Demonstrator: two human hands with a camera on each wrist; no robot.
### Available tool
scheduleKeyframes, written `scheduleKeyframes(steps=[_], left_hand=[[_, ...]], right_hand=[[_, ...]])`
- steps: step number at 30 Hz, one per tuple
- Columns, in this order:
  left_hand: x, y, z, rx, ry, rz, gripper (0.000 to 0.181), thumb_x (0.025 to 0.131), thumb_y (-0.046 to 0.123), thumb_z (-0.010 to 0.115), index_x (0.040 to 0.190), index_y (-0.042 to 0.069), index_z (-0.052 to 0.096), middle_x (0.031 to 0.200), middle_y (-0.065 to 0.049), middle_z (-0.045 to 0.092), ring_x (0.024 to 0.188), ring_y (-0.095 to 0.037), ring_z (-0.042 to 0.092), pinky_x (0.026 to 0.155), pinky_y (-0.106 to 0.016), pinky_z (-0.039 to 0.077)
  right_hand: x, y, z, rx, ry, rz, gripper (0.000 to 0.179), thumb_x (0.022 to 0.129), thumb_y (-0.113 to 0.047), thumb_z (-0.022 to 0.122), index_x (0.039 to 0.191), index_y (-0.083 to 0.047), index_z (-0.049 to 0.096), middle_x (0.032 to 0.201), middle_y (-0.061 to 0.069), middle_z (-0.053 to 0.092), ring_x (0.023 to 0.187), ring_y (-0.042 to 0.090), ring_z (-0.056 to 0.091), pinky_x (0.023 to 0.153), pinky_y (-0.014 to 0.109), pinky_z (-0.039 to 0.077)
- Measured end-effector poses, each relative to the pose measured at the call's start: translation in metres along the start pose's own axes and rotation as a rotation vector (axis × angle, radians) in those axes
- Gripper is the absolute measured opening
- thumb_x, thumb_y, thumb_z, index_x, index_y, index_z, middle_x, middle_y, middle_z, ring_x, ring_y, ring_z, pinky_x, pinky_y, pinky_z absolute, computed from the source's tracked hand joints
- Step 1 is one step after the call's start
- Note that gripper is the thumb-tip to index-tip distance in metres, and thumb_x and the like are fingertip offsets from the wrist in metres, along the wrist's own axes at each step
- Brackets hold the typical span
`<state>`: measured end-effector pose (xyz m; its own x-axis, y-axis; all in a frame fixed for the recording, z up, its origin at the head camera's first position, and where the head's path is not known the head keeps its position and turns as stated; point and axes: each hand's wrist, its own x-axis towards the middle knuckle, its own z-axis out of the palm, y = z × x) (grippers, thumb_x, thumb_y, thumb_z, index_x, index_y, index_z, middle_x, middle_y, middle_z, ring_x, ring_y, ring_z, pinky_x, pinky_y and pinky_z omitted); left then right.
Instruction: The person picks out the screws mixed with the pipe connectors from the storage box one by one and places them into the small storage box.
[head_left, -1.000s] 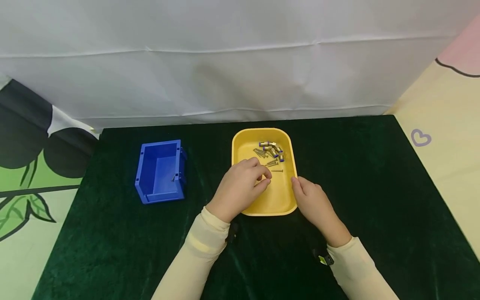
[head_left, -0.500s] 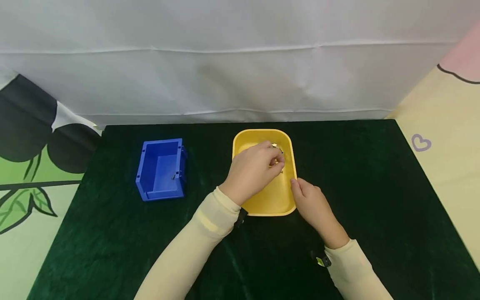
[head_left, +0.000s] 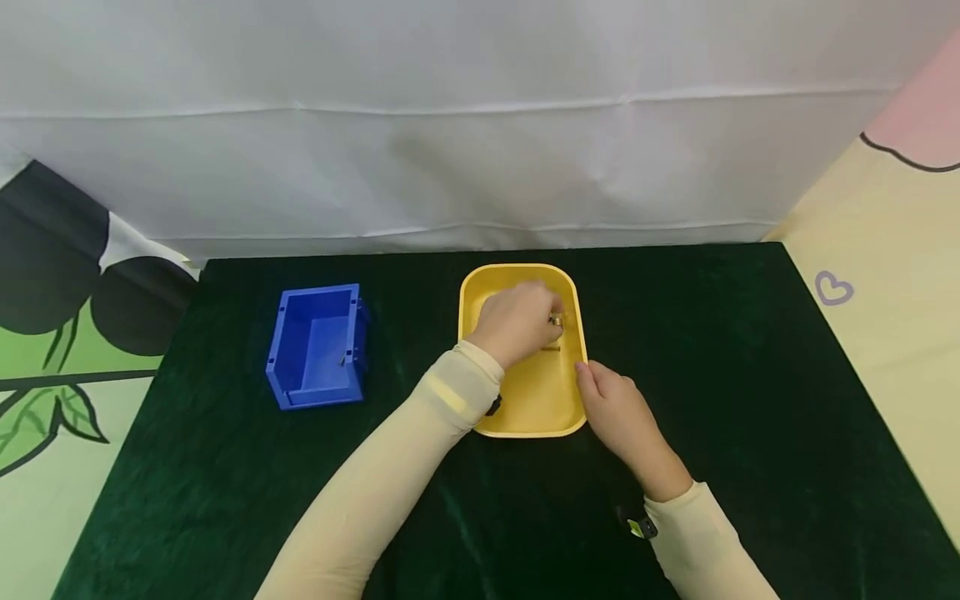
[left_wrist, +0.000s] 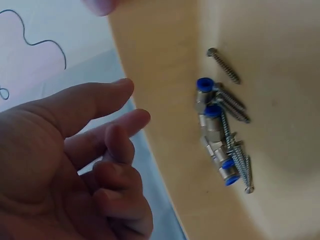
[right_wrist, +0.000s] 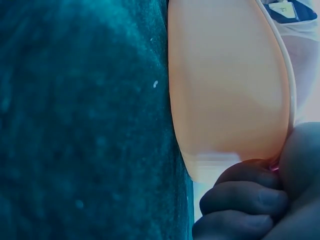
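Observation:
A yellow tray lies on the table and holds brass-coloured push-in fittings with blue rings and several screws. My left hand is over the tray's far half, hiding most of the parts in the head view. In the left wrist view its fingers are loosely bent, thumb and forefinger apart, with nothing between them; the pile lies past the fingertips. My right hand grips the tray's right rim, thumb on top and fingers curled against the outer wall.
To the left stands a blue open-front bin with a small screw inside. Dark green cloth covers the table. A white curtain hangs behind its far edge.
My left hand has moved farther in over the tray, away from me and to the right, covering most of the parts. The right hand keeps its grip on the rim.

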<state>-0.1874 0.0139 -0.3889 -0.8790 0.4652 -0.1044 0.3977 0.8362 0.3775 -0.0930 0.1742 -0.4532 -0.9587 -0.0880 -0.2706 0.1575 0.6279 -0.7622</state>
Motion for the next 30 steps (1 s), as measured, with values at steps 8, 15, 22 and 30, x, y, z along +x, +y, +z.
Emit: scheduleKeyframes(steps=[8, 15, 22, 30], left_hand=[[0.008, -0.007, 0.02, 0.05, -0.019, 0.043, 0.022, 0.092, 0.024, 0.072, 0.111, 0.015, 0.075, 0.098, 0.002, 0.063, 0.08, -0.013, 0.056, 0.071, -0.027, 0.05], [0.01, -0.014, 0.037, 0.109, 0.002, 0.007, 0.023, 0.091, 0.028, 0.072, 0.112, 0.018, 0.073, 0.097, 0.003, 0.062, 0.081, -0.013, 0.056, 0.073, -0.032, 0.053], [0.013, -0.017, 0.038, 0.091, 0.02, -0.023, 0.017, 0.088, 0.024, 0.073, 0.104, 0.017, 0.072, 0.09, 0.003, 0.058, 0.077, -0.014, 0.055, 0.065, -0.031, 0.049], [0.018, -0.022, 0.043, 0.098, 0.03, -0.019, 0.013, 0.087, 0.025, 0.075, 0.096, 0.019, 0.068, 0.083, 0.004, 0.056, 0.074, -0.015, 0.055, 0.063, -0.032, 0.048]], right_hand=[[0.0, 0.0, 0.005, 0.007, -0.001, -0.001, 0.041, 0.108, -0.042, 0.032, 0.102, -0.013, 0.06, 0.073, 0.005, 0.058, 0.056, 0.023, 0.055, 0.05, 0.033, 0.046], [0.0, -0.001, 0.006, 0.004, -0.009, 0.004, 0.042, 0.108, -0.044, 0.032, 0.101, -0.014, 0.06, 0.074, 0.005, 0.059, 0.057, 0.023, 0.055, 0.051, 0.034, 0.047], [0.0, -0.003, 0.006, -0.005, -0.002, 0.021, 0.042, 0.107, -0.044, 0.032, 0.097, -0.014, 0.06, 0.073, 0.005, 0.059, 0.057, 0.024, 0.055, 0.052, 0.034, 0.046], [-0.001, -0.002, 0.008, -0.002, -0.002, 0.026, 0.039, 0.108, -0.041, 0.034, 0.094, -0.014, 0.059, 0.072, 0.005, 0.058, 0.057, 0.023, 0.055, 0.052, 0.034, 0.045]])
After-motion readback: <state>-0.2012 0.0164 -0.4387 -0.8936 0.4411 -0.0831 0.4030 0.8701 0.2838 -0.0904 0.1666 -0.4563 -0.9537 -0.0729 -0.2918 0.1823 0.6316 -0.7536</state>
